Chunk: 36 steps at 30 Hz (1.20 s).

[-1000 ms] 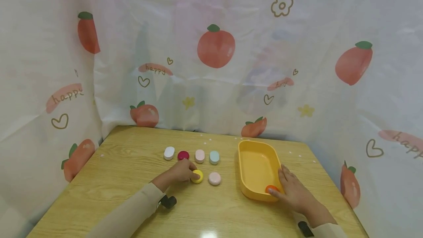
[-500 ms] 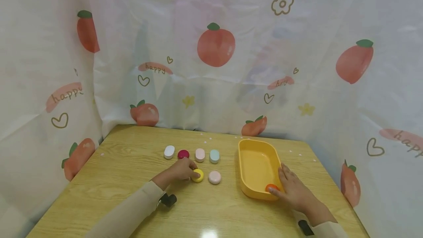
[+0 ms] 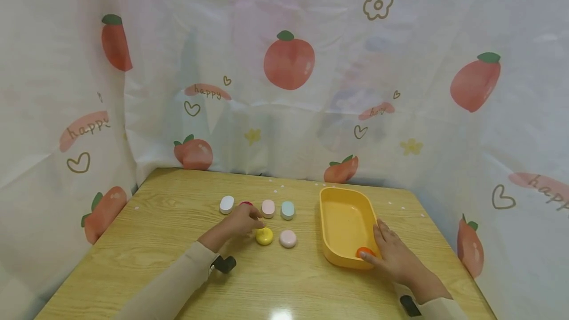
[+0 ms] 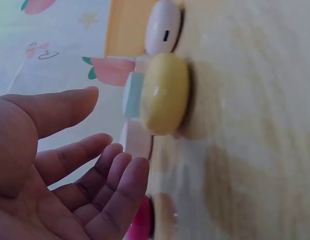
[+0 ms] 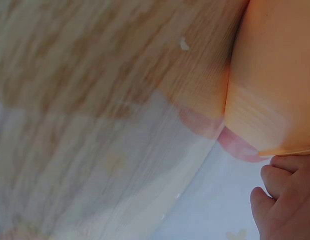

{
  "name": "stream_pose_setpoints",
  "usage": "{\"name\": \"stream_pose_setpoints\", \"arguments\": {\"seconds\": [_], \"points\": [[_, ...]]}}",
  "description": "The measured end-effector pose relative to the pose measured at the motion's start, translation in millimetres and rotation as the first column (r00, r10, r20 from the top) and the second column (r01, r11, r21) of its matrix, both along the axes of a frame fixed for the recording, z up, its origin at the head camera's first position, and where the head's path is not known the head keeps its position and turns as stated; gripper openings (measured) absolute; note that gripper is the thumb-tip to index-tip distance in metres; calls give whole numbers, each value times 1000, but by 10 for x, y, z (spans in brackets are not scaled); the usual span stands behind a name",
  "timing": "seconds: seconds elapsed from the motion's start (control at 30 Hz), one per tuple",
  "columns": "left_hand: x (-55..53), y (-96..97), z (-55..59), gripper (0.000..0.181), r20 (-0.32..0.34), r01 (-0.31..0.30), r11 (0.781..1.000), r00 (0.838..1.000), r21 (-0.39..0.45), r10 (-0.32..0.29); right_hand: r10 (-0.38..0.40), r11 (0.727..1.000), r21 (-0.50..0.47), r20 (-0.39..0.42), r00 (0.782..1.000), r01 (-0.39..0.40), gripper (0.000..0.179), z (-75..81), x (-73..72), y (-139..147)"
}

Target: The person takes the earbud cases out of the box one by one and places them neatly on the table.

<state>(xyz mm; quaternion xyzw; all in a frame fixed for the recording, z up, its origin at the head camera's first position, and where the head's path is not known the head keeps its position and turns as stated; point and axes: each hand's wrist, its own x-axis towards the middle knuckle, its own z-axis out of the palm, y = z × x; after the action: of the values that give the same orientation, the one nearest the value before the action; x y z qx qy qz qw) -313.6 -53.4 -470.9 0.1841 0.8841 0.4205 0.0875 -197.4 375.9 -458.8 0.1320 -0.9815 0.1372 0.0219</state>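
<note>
A small round yellow case (image 3: 264,236) stands on the table; my left hand (image 3: 240,221) is just behind and left of it, fingers parted and holding nothing. In the left wrist view a gap separates thumb and fingers from the yellow case (image 4: 166,94). Right of it sits a round pale pink case (image 3: 288,239). My left hand partly covers a magenta case (image 3: 246,203). My right hand (image 3: 397,256) rests on the right rim of a yellow-orange tray (image 3: 326,231), fingers extended, thumb over the front corner beside a small orange object (image 3: 365,250) inside.
Behind the left hand, a white case (image 3: 226,204), a pink oval case (image 3: 268,208) and a mint case (image 3: 287,210) stand in a row with the magenta one. A fruit-printed curtain (image 3: 249,38) encloses the wooden table (image 3: 178,196) at the back and sides.
My left hand has let go of the yellow case and moved slightly up and left from it. The case stays where it was. My right hand has not visibly moved.
</note>
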Motion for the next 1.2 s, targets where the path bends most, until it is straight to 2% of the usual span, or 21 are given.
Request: {"name": "stream_pose_setpoints", "arguments": {"seconds": [0.1,0.37,0.57,0.73,0.87,1.0,1.2], "points": [[-13,-14,36,26,-13,6,1000,1000,11,-6,2,1000,2,-2,1000,-2,87,0,-5,-7],[-38,56,64,29,80,35,995,996,98,-43,-2,1000,20,-4,1000,2,87,-20,-29,13],[-48,186,54,29,146,62,976,985,207,-93,-1,1000,12,-16,1000,1,87,-49,-11,31],[10,279,63,31,171,94,961,975,260,-142,-2,1000,-3,-8,1000,2,88,-90,36,32],[55,332,138,30,151,105,965,978,241,-145,5,1000,3,-11,1000,-5,87,-110,44,22],[37,392,239,32,116,123,966,981,229,-152,10,1000,6,-7,1000,-10,87,-94,27,15],[-9,503,474,34,80,159,962,980,221,-181,21,999,39,-26,999,-20,89,-35,-31,29]]}}
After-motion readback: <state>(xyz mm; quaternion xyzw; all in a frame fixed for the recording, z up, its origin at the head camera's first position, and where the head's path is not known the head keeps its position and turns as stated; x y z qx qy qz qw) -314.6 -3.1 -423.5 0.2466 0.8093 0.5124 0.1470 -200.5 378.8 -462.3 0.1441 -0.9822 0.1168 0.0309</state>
